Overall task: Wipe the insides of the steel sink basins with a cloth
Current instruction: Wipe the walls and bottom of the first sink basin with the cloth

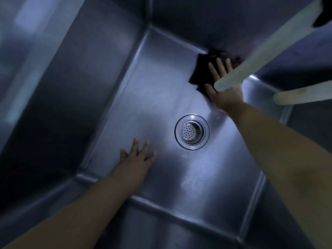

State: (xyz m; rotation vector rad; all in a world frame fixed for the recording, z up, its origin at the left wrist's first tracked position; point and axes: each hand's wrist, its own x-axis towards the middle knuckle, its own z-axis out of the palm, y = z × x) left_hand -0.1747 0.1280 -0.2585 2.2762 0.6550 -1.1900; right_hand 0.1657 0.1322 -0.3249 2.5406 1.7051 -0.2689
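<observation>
I look straight down into a deep steel sink basin (143, 105). My right hand (221, 88) lies flat, fingers spread, pressing a dark cloth (199, 72) onto the basin floor at the far right corner. Part of that hand is hidden behind a pale faucet spout (265, 51). My left hand (136, 159) rests flat on the basin floor near the left wall, fingers apart and holding nothing. A round perforated drain strainer (191, 131) sits in the floor between the two hands.
Two pale spouts cross the upper right, the second spout (303, 94) lower and shorter. Steep steel walls (75, 90) close the basin on all sides. The floor shines around the drain.
</observation>
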